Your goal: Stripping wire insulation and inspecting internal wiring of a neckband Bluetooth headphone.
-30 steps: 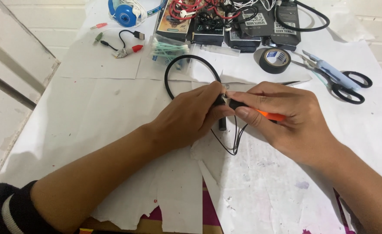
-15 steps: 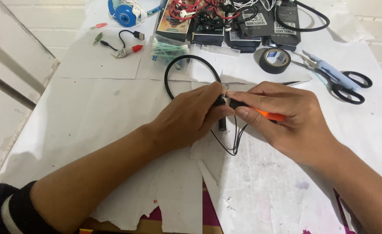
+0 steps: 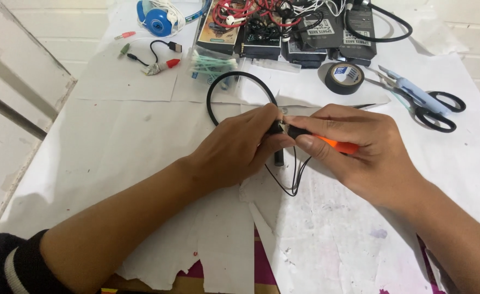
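My left hand [image 3: 240, 147] pinches one end of a black neckband earphone [image 3: 214, 93], whose band curves up and away behind my fingers. Thin black wires [image 3: 293, 179] hang in a loop below the pinched end. My right hand [image 3: 359, 152] grips an orange-handled tool [image 3: 339, 145] with a black front part, its tip pressed against the earphone end right where my left fingers hold it. The exact contact point is hidden by my fingertips.
White paper sheets [image 3: 131, 141] cover the table. At the back lie black scissors with a light blue sheath [image 3: 425, 103], a roll of black tape [image 3: 344, 77], dark boxes with tangled red and white cables [image 3: 283, 27], cotton swabs [image 3: 212, 64], blue headphones [image 3: 155, 19] and small cable plugs [image 3: 153, 64].
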